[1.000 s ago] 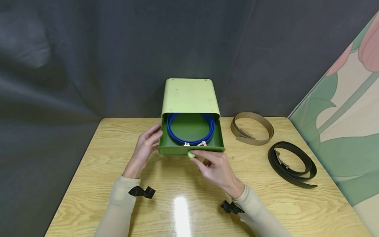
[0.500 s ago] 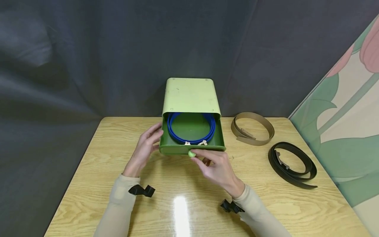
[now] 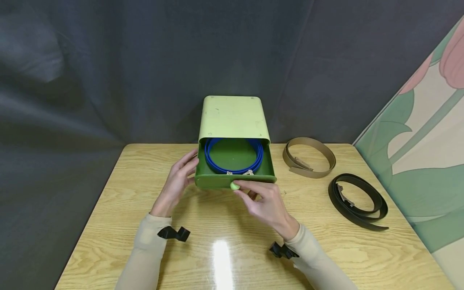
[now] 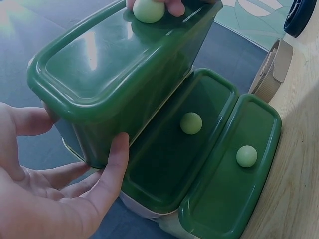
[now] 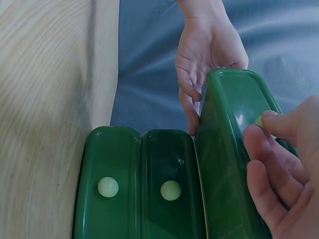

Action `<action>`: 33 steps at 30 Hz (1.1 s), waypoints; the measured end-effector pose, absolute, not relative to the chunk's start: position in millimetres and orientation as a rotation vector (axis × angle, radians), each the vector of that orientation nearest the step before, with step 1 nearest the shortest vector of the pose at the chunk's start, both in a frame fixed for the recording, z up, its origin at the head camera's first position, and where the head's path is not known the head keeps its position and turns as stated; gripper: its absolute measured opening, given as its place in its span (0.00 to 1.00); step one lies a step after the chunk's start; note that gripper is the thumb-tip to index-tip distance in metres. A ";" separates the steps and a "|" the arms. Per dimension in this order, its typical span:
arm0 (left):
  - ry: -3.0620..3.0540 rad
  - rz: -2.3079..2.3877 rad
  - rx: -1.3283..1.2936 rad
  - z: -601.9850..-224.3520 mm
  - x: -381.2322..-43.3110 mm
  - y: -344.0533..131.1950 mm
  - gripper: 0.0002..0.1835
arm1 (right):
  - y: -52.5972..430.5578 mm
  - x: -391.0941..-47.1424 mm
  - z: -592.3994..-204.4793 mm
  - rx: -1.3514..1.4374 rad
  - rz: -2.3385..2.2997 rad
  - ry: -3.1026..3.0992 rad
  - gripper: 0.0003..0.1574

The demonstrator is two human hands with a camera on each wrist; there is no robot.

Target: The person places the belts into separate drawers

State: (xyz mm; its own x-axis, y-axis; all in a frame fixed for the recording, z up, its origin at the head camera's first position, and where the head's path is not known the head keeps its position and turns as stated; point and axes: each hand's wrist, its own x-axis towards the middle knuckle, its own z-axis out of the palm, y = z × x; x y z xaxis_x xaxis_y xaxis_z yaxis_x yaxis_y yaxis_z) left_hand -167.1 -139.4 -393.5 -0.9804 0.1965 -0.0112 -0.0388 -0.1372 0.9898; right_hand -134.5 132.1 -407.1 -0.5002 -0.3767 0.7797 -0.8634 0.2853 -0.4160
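Note:
A green drawer (image 3: 214,183) is pulled out of the pale green cabinet (image 3: 233,117). Inside it lies a coiled blue belt (image 3: 259,155) with metal buckle parts near the drawer's front. My right hand (image 3: 268,201) pinches the drawer's round light green knob (image 3: 235,185) between thumb and finger. My left hand (image 3: 177,177) is at the drawer's left side, fingers loosely bent. In the left wrist view, the left fingertips (image 4: 119,144) lie against the drawer's side wall near its front corner.
Two lower drawers (image 4: 164,164) with round knobs are closed below. A coiled tan belt (image 3: 311,174) lies right of the cabinet on the wooden table (image 3: 127,189). Nearer the table's right edge is a coiled black belt (image 3: 333,195). A dark curtain (image 3: 145,80) hangs behind.
The drawer's front rim stands slightly higher in the head view, covering a bit more of the blue belt's buckle parts. Both hands have kept nearly the same place.

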 end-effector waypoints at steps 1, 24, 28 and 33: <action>1.955 2.248 0.188 -393.7 -167.2 -139.3 0.32 | 132.4 -134.8 -407.0 1.107 1.162 -2.011 0.19; 1.944 2.267 0.197 -392.5 -167.9 -138.1 0.31 | 132.5 -137.5 -402.5 1.049 1.152 -2.076 0.18; 1.939 2.267 0.191 -392.7 -167.6 -138.3 0.31 | 131.9 -137.9 -402.0 1.042 1.154 -2.072 0.18; 1.927 2.273 0.199 -392.0 -167.3 -137.8 0.32 | 132.0 -138.1 -401.2 1.025 1.159 -2.080 0.17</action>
State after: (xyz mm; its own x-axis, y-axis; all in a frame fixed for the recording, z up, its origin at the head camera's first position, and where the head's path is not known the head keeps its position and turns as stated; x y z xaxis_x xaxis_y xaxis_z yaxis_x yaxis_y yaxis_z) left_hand -167.3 -137.8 -392.0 -0.9791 0.2033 0.0010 -0.0322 -0.1601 0.9866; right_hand -138.1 132.0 -401.2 -0.5631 -0.3542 0.7466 -0.8212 0.3403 -0.4580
